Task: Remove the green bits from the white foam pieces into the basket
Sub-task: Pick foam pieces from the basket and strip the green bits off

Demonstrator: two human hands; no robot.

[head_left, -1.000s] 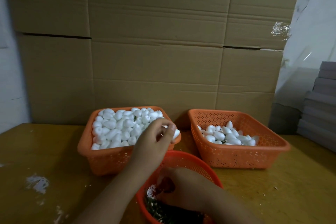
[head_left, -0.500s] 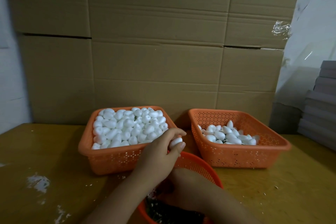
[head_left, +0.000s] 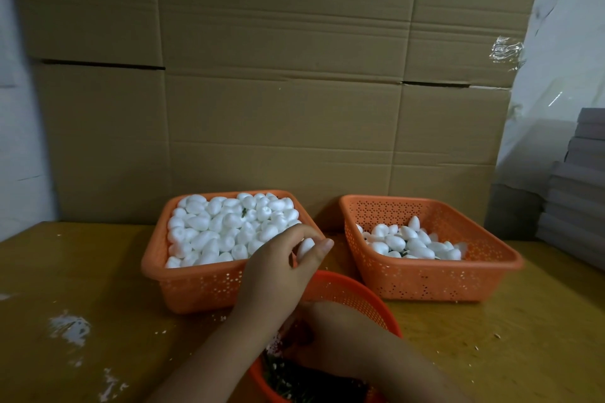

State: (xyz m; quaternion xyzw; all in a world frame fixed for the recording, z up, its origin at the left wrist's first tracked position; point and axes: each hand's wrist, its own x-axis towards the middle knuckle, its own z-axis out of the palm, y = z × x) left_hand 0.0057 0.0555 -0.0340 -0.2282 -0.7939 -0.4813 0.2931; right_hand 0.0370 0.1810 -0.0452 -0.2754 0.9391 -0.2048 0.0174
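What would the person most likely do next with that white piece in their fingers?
Probably bring the foam piece, pinched in the left hand, down to the right hand over the round basket, to pluck off any green bit. The green scraps already lie there.

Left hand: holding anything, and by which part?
The left hand pinches one foam piece by its sides, between thumb and fingertips. Right hand: cannot tell.

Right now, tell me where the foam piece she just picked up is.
In the head view, the foam piece is pinched in the left hand, just off the full basket's right front corner, above the round basket's rim.
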